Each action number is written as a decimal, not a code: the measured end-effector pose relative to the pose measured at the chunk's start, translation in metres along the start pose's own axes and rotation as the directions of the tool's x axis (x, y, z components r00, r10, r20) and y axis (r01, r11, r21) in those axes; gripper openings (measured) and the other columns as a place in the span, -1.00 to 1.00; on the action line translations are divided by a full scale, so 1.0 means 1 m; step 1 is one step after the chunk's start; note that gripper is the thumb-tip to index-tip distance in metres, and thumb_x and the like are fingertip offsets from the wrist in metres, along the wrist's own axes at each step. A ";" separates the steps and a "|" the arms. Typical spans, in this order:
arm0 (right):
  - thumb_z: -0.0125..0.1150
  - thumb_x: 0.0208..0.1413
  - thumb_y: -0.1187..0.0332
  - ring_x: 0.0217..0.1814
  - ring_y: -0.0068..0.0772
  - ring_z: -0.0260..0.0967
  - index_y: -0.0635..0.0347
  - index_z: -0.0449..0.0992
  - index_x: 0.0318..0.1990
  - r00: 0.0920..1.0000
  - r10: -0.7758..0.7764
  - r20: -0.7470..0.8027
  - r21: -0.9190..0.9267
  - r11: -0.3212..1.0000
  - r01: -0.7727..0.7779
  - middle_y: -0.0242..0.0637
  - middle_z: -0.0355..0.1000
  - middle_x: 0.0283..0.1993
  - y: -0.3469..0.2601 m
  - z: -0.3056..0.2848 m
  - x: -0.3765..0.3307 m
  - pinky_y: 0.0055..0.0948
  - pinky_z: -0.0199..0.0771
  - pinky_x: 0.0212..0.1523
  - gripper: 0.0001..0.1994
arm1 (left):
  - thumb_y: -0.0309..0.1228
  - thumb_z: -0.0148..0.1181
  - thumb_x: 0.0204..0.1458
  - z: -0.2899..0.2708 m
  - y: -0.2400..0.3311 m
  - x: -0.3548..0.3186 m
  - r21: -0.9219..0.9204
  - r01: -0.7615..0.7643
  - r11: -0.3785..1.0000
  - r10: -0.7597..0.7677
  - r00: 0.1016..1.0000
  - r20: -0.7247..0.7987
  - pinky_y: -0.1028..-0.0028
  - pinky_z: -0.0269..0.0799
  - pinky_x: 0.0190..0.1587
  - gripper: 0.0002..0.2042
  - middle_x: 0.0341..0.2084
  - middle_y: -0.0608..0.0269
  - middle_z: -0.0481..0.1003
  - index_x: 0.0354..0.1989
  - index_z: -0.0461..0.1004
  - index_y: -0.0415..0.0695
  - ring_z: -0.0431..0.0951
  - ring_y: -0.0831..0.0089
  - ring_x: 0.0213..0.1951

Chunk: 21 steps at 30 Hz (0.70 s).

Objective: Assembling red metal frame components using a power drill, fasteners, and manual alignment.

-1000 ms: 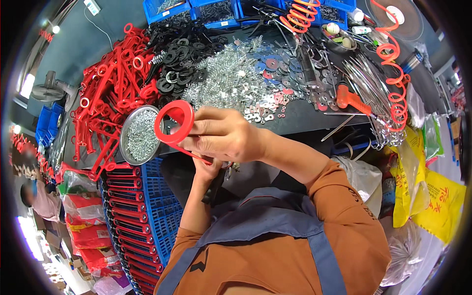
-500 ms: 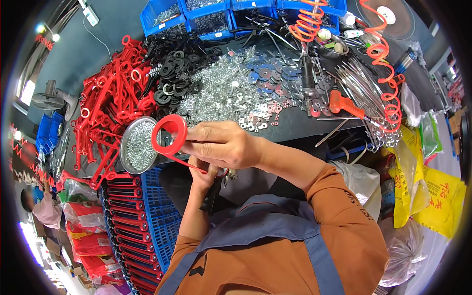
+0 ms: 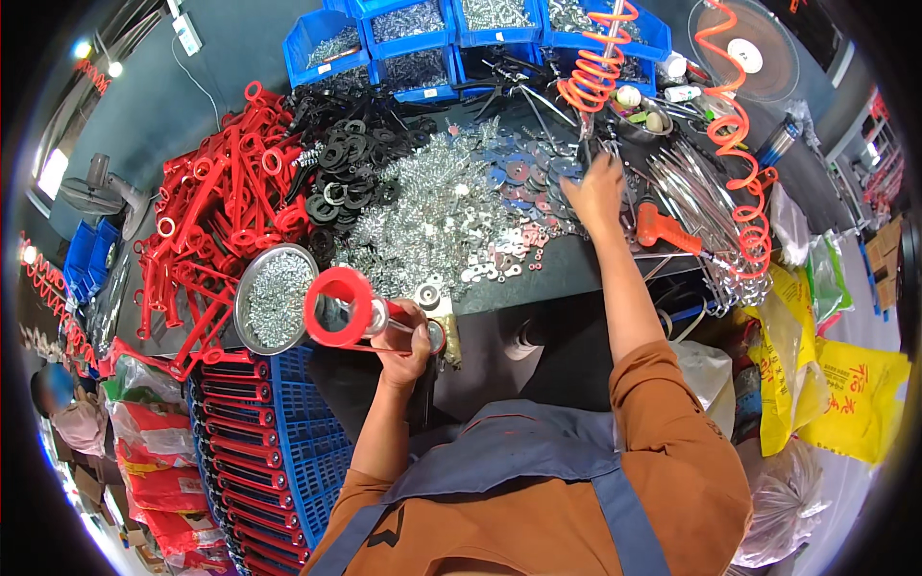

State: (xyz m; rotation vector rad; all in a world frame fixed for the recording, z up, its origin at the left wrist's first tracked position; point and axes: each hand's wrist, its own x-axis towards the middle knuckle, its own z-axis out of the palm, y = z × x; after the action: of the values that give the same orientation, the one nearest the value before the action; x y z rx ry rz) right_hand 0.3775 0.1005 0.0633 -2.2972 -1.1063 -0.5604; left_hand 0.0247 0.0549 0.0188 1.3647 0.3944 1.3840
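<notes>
My left hand (image 3: 408, 348) is closed around a red part with a large ring (image 3: 362, 312) at one end. The ring points left, beside the round metal dish (image 3: 242, 305) of small screws. A pale round piece shows just behind the ring; its kind is unclear. My right hand (image 3: 599, 192) reaches to the far right, fingers wrapped round the dark body of a power screwdriver (image 3: 586, 146) hanging from an orange coiled hose (image 3: 588, 86). Most of the driver is hidden by the hand. Loose springs (image 3: 403, 206) and flat washers (image 3: 523, 171) lie between the hands.
Red ring-ended parts (image 3: 216, 182) are heaped at the left, black rings (image 3: 344, 154) beside them. Blue bins (image 3: 413, 91) line the back. Metal rods (image 3: 696, 182) and a red-handled tool (image 3: 663, 228) lie right. A blue crate (image 3: 312, 413) with red parts stands below left.
My right hand has left the red part and moved up and right onto the hanging screwdriver. The left hand keeps the red part, now slightly lower, and its ring has turned a little.
</notes>
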 end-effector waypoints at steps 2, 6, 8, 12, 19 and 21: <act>0.43 -0.21 0.16 0.12 0.08 0.33 0.50 0.19 0.09 0.934 0.160 0.320 -0.044 0.987 -0.154 0.26 0.36 -0.02 0.013 0.004 0.002 -0.11 0.40 0.04 -0.22 | -0.65 0.00 -0.11 -0.003 -0.010 0.001 0.146 -0.014 0.989 0.013 1.000 0.012 0.53 0.30 -0.34 -0.81 -0.44 0.26 0.32 -0.28 0.29 -0.24 0.33 0.57 -0.39; 0.37 -0.31 0.26 -0.11 0.13 0.47 0.50 0.45 -0.24 0.934 0.099 0.342 0.227 0.956 -0.185 0.26 0.47 -0.25 0.043 0.030 0.021 -0.14 0.48 -0.10 -0.51 | -0.46 0.17 -0.07 -0.014 -0.011 0.020 -0.010 0.155 0.988 -0.151 0.976 0.155 0.55 0.29 -0.42 -0.78 -0.54 0.34 0.34 -0.27 0.33 -0.24 0.34 0.58 -0.49; 0.34 -0.31 0.31 -0.31 0.03 0.50 0.45 0.45 -0.26 0.969 0.029 0.245 0.439 0.888 -0.137 0.15 0.48 -0.34 0.039 0.019 0.017 -0.25 0.50 -0.24 -0.57 | -0.34 0.25 -0.08 -0.020 -0.015 0.027 -0.022 0.165 0.986 -0.154 0.956 0.251 0.55 0.29 -0.43 -0.73 -0.54 0.33 0.35 -0.30 0.35 -0.23 0.35 0.57 -0.49; 0.30 -0.20 0.48 -0.45 -0.43 0.46 0.29 0.41 -0.27 0.973 -0.083 0.216 0.965 0.172 -0.200 -0.25 0.44 -0.42 -0.002 -0.027 -0.029 -0.47 0.46 -0.38 -0.72 | -0.31 0.27 -0.08 -0.021 -0.012 0.024 -0.001 0.126 0.992 -0.123 0.971 0.205 0.56 0.30 -0.42 -0.71 -0.54 0.32 0.35 -0.33 0.36 -0.25 0.35 0.57 -0.48; 0.27 -0.11 0.54 -0.45 -0.63 0.36 0.22 0.39 -0.26 0.989 -0.133 -0.068 0.943 0.316 0.107 -0.41 0.40 -0.41 -0.019 0.009 -0.070 -0.59 0.39 -0.38 -0.77 | -0.48 0.20 0.00 -0.007 0.009 0.024 0.173 0.072 0.982 -0.092 0.989 0.113 0.48 0.44 -0.27 -0.64 -0.32 0.14 0.44 -0.04 0.29 -0.29 0.49 0.42 -0.34; 0.26 -0.11 0.54 -0.45 -0.63 0.36 0.23 0.40 -0.28 0.985 -0.171 -0.013 0.939 0.336 0.071 -0.40 0.41 -0.40 -0.021 0.005 -0.075 -0.58 0.39 -0.37 -0.79 | -0.64 0.15 -0.02 -0.006 0.030 0.024 0.236 0.046 0.971 -0.056 0.998 0.037 0.37 0.38 0.00 -0.59 -0.19 0.14 0.46 0.05 0.27 -0.29 0.49 0.40 -0.12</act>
State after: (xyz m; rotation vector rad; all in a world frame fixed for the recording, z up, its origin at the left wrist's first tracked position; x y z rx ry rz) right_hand 0.3179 0.0703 0.0225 -1.1785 -1.1885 0.1862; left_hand 0.0123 0.0674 0.0532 1.5637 0.5750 1.2934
